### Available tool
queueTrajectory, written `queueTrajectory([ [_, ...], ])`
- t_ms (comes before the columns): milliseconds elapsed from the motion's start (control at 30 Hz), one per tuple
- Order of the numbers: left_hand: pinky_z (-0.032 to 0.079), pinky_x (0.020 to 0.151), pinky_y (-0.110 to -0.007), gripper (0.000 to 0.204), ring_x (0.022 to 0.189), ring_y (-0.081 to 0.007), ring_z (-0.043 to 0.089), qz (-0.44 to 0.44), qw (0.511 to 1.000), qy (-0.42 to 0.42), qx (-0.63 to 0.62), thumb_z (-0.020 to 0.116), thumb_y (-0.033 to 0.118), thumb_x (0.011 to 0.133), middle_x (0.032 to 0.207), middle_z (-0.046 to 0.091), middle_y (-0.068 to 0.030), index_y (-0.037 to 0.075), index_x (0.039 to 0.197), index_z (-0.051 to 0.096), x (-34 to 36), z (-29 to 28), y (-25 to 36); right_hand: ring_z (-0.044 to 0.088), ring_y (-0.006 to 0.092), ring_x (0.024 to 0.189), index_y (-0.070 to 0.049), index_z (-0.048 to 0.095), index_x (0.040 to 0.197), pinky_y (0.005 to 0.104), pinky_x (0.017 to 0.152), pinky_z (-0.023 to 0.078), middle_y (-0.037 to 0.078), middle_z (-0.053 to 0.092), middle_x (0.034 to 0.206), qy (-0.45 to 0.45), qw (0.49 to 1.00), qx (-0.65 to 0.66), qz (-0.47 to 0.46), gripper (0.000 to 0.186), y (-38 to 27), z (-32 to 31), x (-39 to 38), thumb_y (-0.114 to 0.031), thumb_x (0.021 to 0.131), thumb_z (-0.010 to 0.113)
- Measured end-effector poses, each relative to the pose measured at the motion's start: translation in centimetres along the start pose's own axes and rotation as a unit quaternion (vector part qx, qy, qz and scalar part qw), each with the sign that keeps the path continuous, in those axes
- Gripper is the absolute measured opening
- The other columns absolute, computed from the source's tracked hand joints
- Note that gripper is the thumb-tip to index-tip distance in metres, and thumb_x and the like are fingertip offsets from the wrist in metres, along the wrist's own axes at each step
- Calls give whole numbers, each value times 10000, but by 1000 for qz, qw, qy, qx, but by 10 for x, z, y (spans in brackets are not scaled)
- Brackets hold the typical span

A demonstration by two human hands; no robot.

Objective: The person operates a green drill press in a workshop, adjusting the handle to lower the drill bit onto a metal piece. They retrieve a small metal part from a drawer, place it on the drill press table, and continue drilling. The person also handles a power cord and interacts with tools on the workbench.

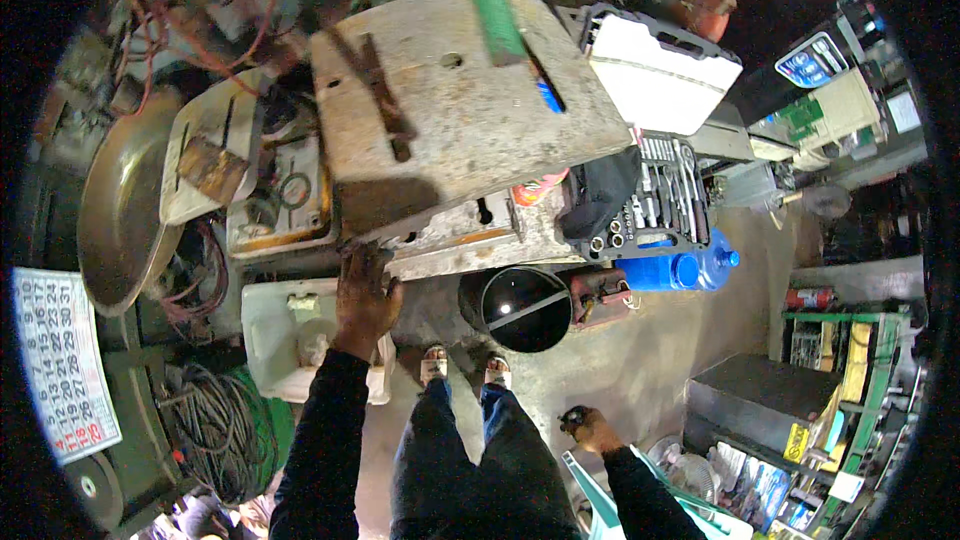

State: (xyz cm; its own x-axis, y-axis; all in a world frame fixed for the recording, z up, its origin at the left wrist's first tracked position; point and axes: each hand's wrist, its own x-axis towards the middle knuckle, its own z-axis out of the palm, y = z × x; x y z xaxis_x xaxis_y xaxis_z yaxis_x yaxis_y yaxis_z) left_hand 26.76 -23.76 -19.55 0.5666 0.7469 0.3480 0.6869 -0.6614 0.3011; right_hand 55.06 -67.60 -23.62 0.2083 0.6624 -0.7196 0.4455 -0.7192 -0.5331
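My left hand (362, 295) reaches up to the lower left edge of a stained, slotted metal worktable (450, 100), its thumb apart and its fingertips dark against that edge. Under the top is a lower ledge (460, 250) with keyhole slots. A green bar (492, 5) crosses the top's back edge. My right hand (590, 428), down at the lower right, is closed round a small black object (572, 417) whose kind I cannot make out. Below the ledge stands a dark round container (525, 310), just beyond my sandalled feet. A white bin (275, 340) lies beside my left forearm.
An open socket set (672, 200), a white case (655, 70) and blue jugs (715, 260) are at right. A teal plastic item (585, 485) and dark box (750, 395) lie near my right arm. A large pan (120, 210) and coiled hoses (215, 435) crowd the left.
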Motion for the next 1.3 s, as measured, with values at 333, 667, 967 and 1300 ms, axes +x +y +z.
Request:
queueTrajectory([
  [333, 439, 1066, -533, 598, 1272, -408, 564, -145, 959, -242, 39, 743, 372, 864, 1359, 605, -219, 97, 1372, 588, 67, 48, -16, 687, 357, 928, -29, 711, 1047, 448, 854, 551, 152, 738, 1012, 84, 986, 35, -139, 265, 41, 135, 23, -176, 834, 653],
  [667, 527, 938, -457, 441, 1031, -419, 672, -98, 989, -90, -69, 746, 132, 805, 1101, 717, -228, 20, 1227, 682, 65, 42, -18, 687, 229, 773, -8, 669, 903, 370, 725, 531, 126, 724, 818, 100, 962, 252, 28, 167, 64, 199, 45, -172, 915, 700],
  [967, 519, 930, -477, 455, 1040, -437, 655, -72, 996, -57, -8, 761, 194, 814, 1080, 695, -264, -21, 1202, 658, 61, 47, -14, 677, 383, 849, -61, 745, 1005, 456, 797, 544, 153, 739, 885, 189, 970, -27, -151, 233, 84, 192, 44, -245, 874, 689],
  [1300, 519, 889, -517, 325, 971, -484, 654, -128, 991, -38, 28, 678, 160, 869, 1014, 708, -278, -43, 1123, 688, 69, 62, -1, 675, 320, 1067, 0, 662, 1215, 385, 954, 519, 190, 717, 1155, 202, 948, 211, -125, 353, 21, 147, 69, -79, 881, 576],
])
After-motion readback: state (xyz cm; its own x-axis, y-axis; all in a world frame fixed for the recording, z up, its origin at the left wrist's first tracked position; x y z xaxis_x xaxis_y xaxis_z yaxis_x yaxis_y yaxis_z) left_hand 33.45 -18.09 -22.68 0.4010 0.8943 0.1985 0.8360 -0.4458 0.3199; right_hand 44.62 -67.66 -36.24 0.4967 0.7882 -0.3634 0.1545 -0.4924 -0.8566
